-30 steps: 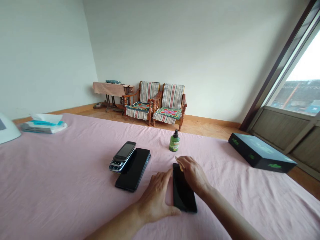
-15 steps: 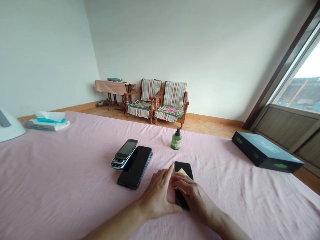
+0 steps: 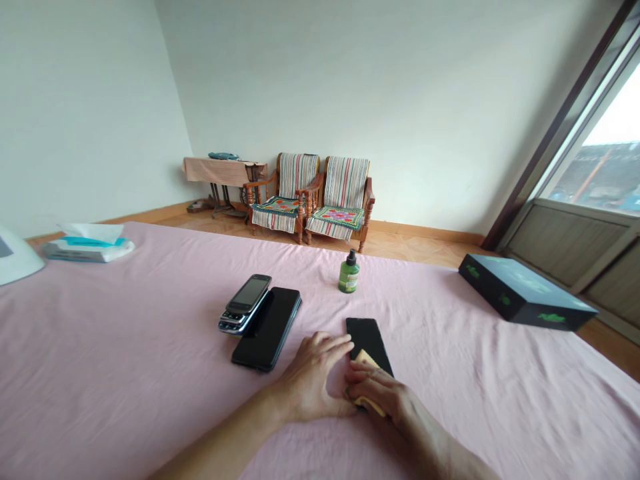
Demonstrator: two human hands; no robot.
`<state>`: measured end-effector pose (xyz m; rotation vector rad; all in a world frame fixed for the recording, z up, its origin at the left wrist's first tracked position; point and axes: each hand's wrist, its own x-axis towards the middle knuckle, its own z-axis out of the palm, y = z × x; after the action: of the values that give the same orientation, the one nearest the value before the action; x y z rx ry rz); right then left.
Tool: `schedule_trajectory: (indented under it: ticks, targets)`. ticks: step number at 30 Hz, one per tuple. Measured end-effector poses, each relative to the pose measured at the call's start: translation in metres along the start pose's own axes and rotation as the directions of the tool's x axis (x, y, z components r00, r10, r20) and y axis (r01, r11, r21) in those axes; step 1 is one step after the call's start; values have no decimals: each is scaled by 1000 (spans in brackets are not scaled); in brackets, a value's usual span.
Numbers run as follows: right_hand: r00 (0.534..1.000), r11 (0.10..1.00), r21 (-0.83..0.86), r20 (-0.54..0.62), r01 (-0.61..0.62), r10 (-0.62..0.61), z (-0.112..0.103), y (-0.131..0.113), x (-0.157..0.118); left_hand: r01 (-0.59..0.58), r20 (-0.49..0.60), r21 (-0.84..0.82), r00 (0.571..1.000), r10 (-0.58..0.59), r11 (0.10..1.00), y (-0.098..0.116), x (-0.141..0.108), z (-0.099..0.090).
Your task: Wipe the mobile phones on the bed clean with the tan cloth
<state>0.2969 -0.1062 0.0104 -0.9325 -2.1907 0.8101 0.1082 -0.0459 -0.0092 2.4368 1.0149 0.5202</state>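
Note:
A black smartphone (image 3: 369,335) lies flat on the pink cloth (image 3: 165,320) in front of me, its near end mostly covered by my hands. My left hand (image 3: 313,380) braces it along its left side, fingertips at the upper left edge and thumb curved round toward the near end. Pressed against the phone's lower half is a folded yellow wiping cloth (image 3: 365,358), held under the bent fingers of my right hand (image 3: 387,393). To the left, a large black phone (image 3: 267,328) lies beside a small stack of older phones (image 3: 250,293) that leans on its edge.
A green spray bottle (image 3: 349,275) stands beyond the smartphone. A black box (image 3: 525,293) is at the right, a tissue pack (image 3: 90,250) at the far left, near a white rounded object (image 3: 17,260). Two wooden chairs (image 3: 337,193) stand beyond the cloth's far edge.
My right hand has slid the yellow cloth down the phone toward me, baring more of the upper screen. My left fingertips sit slightly lower along the phone's edge. The view has shifted a little.

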Motion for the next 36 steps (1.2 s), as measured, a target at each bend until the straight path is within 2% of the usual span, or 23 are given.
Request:
schedule_trajectory:
  ticks: [6,9,11,13,15,16,18,20,23,27,32,36]
  targets:
    - [999,997,78,-19,-29,30,-7,-5,-12,-15,13,31,1000,14,999,-3,0,2]
    - [994,989,100,-19,-108,111,-14,-2,-20,-9,25,38,1000,8,999,-2,0,1]
    - [980,977,126,-83,-170,182,-19,4,-25,-3,41,36,999,2,999,-2,0,0]
    - [955,972,141,-206,-188,215,-22,13,-28,2,45,30,999,-3,1000,0,-1,-1]
    - [936,981,106,-298,-164,188,-24,21,-29,-1,35,26,999,0,1000,1,-1,-2]
    - [939,987,68,-305,-143,157,-25,23,-29,-5,27,25,1000,4,1000,1,-1,-2]
    - [970,996,-18,-230,-91,84,-27,24,-29,-9,21,23,1000,9,1000,2,-1,-3]
    - [994,997,-71,-102,-43,36,-30,20,-30,-3,26,22,1000,3,1000,3,-1,-3]
    - [998,995,-91,34,-48,51,-35,13,-33,5,31,23,1000,-6,1000,4,-1,-4]
    - [993,984,-142,43,-105,112,-34,13,-35,-5,36,31,999,4,999,5,-1,-4]
    - [997,961,-268,17,-67,74,-17,14,-25,-48,11,31,999,48,998,2,-2,-1]
    - [999,960,-280,16,-23,29,-12,12,-20,-56,-2,26,998,56,998,1,-2,-1]
